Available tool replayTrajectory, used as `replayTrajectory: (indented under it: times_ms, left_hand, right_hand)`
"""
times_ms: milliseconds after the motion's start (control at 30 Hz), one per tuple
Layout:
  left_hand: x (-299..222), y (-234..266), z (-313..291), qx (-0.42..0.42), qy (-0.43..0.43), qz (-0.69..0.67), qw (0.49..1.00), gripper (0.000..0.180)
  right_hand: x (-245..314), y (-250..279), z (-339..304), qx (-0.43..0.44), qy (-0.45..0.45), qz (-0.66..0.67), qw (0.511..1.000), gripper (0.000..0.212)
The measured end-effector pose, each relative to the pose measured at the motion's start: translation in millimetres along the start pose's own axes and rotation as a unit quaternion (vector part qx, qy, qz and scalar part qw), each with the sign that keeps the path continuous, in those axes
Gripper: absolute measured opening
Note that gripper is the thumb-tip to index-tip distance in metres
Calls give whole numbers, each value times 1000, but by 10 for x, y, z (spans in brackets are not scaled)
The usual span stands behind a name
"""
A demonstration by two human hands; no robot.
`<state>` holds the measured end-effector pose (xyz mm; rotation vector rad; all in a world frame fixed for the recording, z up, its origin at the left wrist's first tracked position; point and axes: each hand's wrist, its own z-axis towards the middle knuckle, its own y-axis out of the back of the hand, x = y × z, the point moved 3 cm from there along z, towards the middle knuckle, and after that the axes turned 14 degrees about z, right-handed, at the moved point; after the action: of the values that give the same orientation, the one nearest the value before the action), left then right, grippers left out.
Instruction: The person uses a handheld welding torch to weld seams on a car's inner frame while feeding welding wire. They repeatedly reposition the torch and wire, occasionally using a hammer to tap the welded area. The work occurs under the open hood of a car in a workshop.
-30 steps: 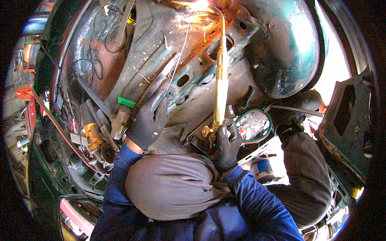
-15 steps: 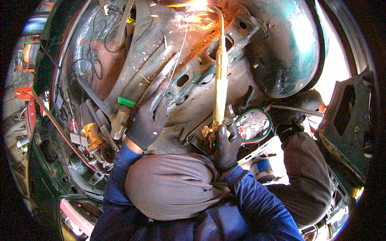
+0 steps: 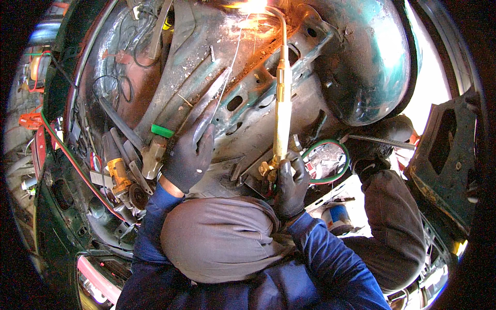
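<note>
My right hand [image 3: 290, 188], in a black glove, is closed round the valve end of a brass gas welding torch [image 3: 282, 111]. Its bent tip points left at the top of the view, where a bright flame [image 3: 254, 6] burns against the rusty, glowing metal panel [image 3: 268, 49]. My left hand [image 3: 188, 155], also black-gloved, has its fingers closed around a thin wire-like rod [image 3: 235, 56] that runs up toward the flame. Beside the rod lies a grey tapered metal strip [image 3: 213, 92]; whether my left hand holds it too, I cannot tell.
Around me is a vehicle's bare metal body with a rounded dark-green wheel housing [image 3: 369, 62]. Near the left forearm lie a yellow angle grinder [image 3: 120, 175] and a hammer [image 3: 153, 157]. Red and green hoses [image 3: 72, 155] run along the left; another loop [image 3: 345, 165] lies right of the torch.
The flame at the torch tip looks smaller, with less yellow trailing left. The torch has shifted very slightly; both hands otherwise keep their places.
</note>
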<state>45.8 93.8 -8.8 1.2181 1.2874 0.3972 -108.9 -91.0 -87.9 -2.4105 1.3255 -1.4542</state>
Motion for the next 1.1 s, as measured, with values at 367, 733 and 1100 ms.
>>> replayTrajectory:
  times_ms: [367,733,1100]
  left_hand:
    - [6,-2,30,1,-9,-7,1000,47]
    - [9,-3,39,-18,-14,3,1000,45]
    - [28,-7,41,15,10,5,1000,47]
  right_hand:
    - [16,-16,-2,8,24,-14,1000,11]
    - [26,-22,-7,-2,0,-4,1000,13]
    - [29,-31,0,-5,-1,12,1000,12]
